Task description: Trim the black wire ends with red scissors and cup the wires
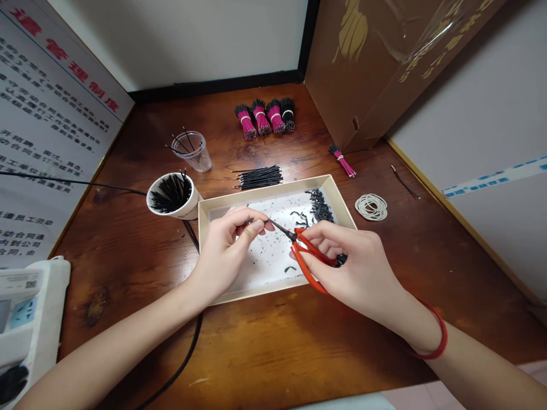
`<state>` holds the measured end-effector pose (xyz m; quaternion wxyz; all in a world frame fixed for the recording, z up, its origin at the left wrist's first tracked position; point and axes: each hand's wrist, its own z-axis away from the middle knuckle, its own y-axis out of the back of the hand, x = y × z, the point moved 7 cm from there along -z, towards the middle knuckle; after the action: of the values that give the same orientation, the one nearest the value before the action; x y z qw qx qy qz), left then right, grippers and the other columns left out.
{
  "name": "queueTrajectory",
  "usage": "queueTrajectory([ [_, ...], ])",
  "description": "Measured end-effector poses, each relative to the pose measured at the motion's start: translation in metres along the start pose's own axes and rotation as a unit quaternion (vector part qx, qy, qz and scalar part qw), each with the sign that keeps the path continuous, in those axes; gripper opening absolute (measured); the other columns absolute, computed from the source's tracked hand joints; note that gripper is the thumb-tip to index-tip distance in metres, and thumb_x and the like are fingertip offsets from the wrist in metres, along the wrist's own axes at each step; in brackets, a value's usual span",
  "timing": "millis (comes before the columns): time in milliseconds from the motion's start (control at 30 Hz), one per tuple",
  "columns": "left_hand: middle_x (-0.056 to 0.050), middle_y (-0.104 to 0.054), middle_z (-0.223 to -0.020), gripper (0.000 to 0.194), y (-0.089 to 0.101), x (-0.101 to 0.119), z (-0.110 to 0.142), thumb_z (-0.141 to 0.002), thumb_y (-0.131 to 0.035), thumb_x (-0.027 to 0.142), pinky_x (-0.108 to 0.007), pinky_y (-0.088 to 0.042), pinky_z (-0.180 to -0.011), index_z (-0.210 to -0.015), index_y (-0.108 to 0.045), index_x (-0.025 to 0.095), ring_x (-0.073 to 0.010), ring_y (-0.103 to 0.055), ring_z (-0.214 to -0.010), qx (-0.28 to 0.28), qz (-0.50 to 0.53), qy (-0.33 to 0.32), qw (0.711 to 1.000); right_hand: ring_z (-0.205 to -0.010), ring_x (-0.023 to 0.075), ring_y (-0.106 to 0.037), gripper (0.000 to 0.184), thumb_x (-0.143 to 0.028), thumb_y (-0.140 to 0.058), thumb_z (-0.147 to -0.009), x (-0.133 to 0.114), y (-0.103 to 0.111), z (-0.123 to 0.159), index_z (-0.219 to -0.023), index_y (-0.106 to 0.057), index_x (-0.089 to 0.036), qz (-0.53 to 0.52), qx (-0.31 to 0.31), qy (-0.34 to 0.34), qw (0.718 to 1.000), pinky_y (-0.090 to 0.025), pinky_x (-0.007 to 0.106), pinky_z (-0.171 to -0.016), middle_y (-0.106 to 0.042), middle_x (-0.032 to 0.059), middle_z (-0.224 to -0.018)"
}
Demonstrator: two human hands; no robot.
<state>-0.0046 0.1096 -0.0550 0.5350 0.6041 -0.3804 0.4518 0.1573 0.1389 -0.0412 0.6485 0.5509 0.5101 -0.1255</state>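
Note:
Over a shallow cardboard box (337,199), my left hand (228,245) pinches a thin black wire (251,220) between thumb and fingertips; most of it is hidden by the fingers. My right hand (356,259) is wrapped round the red handles of small scissors (304,266). Their narrow dark blades point left, with the tips at the wire by my left fingertips. Whether the blades touch the wire is too small to tell. Inside the box lie a pile of short black pieces (320,206) and many tiny dark scraps on a white bottom.
Left of the box stand a paper cup (156,208) full of black wires and a clear plastic cup (204,156). Behind it lie loose black wires (258,177) and banded bundles (260,117). Rubber bands (371,207) and a small pink bundle (342,161) are at right.

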Motion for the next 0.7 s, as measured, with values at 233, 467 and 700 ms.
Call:
queueTrajectory([
  [233,-0.003,-0.067,-0.079,0.019,-0.0001,0.0010,-0.0001,-0.089,-0.055,0.023,-0.028,-0.038,-0.069,-0.076,-0.068,0.018,-0.0175,-0.055,-0.077,-0.002,-0.005,0.003,1.000,-0.048,0.0083,-0.051,0.008,-0.017,-0.066,-0.078,0.0021,0.0023,0.0011,-0.074,-0.060,-0.020,0.005,0.003,-0.018,1.000,-0.040,0.020,-0.042,-0.062,-0.0026,-0.060],
  [467,-0.003,-0.065,-0.078,0.020,-0.0016,0.0019,0.0009,-0.091,-0.052,0.023,-0.029,-0.038,-0.070,-0.076,-0.065,0.019,-0.0178,-0.053,-0.077,-0.007,-0.022,-0.004,1.000,-0.047,0.0076,-0.050,0.008,-0.018,-0.065,-0.077,-0.0020,0.0020,-0.0019,-0.073,-0.058,-0.019,-0.001,0.011,-0.007,1.000,-0.041,0.020,-0.043,-0.060,-0.0031,-0.058],
  [700,-0.003,-0.065,-0.077,0.021,-0.0015,0.0058,0.0008,-0.091,-0.051,0.021,-0.030,-0.037,-0.072,-0.074,-0.064,0.019,-0.0187,-0.053,-0.078,-0.007,-0.041,-0.014,0.999,-0.048,0.0072,-0.048,0.008,-0.016,-0.064,-0.078,-0.0016,-0.0005,-0.0015,-0.073,-0.059,-0.019,-0.002,0.000,-0.004,1.000,-0.041,0.019,-0.044,-0.057,-0.0040,-0.057],
])
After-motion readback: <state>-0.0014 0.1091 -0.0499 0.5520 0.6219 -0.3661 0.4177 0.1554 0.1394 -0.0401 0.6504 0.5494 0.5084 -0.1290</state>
